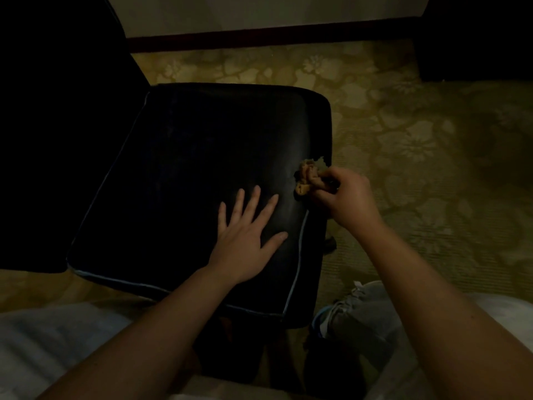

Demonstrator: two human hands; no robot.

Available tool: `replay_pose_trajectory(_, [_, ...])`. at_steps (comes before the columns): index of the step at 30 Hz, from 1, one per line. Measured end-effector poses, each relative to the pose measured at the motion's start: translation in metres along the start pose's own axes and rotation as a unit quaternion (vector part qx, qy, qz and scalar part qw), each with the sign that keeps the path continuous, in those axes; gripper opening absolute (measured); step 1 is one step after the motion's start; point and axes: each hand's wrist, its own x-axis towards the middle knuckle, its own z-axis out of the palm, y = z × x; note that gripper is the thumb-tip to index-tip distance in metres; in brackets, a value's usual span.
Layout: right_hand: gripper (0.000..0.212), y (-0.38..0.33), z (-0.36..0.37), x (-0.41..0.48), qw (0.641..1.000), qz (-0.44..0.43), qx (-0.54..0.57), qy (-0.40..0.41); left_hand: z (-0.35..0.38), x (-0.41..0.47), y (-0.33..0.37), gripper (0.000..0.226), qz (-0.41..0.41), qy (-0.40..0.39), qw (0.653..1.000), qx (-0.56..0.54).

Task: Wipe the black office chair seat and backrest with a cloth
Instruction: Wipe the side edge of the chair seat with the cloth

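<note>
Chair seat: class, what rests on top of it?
The left hand lies flat on it, and the right hand holds a crumpled cloth at its edge. The seat beneath them is hidden.

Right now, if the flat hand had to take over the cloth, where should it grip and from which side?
Probably the free wad of the cloth that sticks out of the right hand over the seat edge, approached from the seat side by the left hand: the rest is buried in that fist.

The backrest (57,140) runs off the left edge, lost in darkness. The right hand (346,197) hides part of the cloth (307,180).
</note>
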Motion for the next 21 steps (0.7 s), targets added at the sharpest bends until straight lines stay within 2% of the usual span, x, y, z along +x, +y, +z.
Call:
replay_pose_trajectory(11, [0.035, 0.002, -0.009, -0.015, 0.994, 0.003, 0.019, -0.104, 0.002, 0.001, 0.003, 0.07, -0.002, 0.008, 1.0, -0.002])
replay_pose_trajectory(14, [0.034, 0.003, -0.005, -0.013, 0.996, -0.002, 0.012, -0.085, 0.002, 0.002, 0.003, 0.068, -0.004, 0.002, 1.0, -0.002])
replay_pose_trajectory(18, [0.031, 0.003, 0.0, -0.003, 1.0, -0.01, -0.016, -0.013, 0.003, 0.002, 0.003, 0.067, -0.006, 0.004, 1.0, -0.002])
replay_pose_trajectory(21, [0.028, 0.0, -0.001, 0.004, 1.0, -0.003, -0.02, -0.01, 0.003, 0.004, 0.004, 0.066, -0.01, 0.003, 1.0, -0.004])
